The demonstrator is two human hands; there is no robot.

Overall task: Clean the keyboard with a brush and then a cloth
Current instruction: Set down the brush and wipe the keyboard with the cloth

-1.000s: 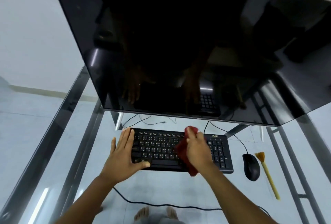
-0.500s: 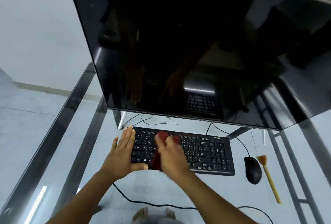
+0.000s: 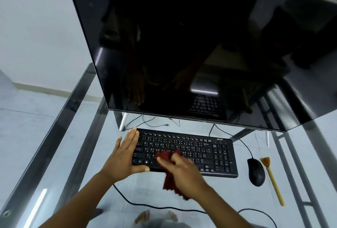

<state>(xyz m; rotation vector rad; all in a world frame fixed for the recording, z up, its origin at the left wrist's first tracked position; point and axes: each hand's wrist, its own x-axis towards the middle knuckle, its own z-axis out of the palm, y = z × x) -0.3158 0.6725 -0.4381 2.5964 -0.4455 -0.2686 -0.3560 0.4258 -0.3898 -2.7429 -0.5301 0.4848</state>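
Keyboard: your black plastic keyboard lies flat on the tabletop, just in front of the monitor; its low keys carry small white legends.
Cloth: a dark red cloth, soft and crumpled, is pressed on the lower middle keys; one end hangs past the keyboard's near edge.
Right hand: your right hand is closed on the cloth, fingers curled over it, on top of the keys. It is slightly blurred.
Left hand: your left hand lies open and flat, fingers straight along the keyboard's left end, thumb against the near edge; it holds nothing.
Brush: a brush with a thin pale yellow stick handle and a short orange tuft lies on the tabletop, just right of the mouse, apart from both hands.
Mouse: a smooth black oval mouse sits right of the keyboard, its cable curving back behind it.
Monitor: a wide glossy black monitor stands over the keyboard's far edge, reflecting keys and hands.
Tabletop: clear glass on a grey metal frame; your bare feet and a black cable on the floor show through it.
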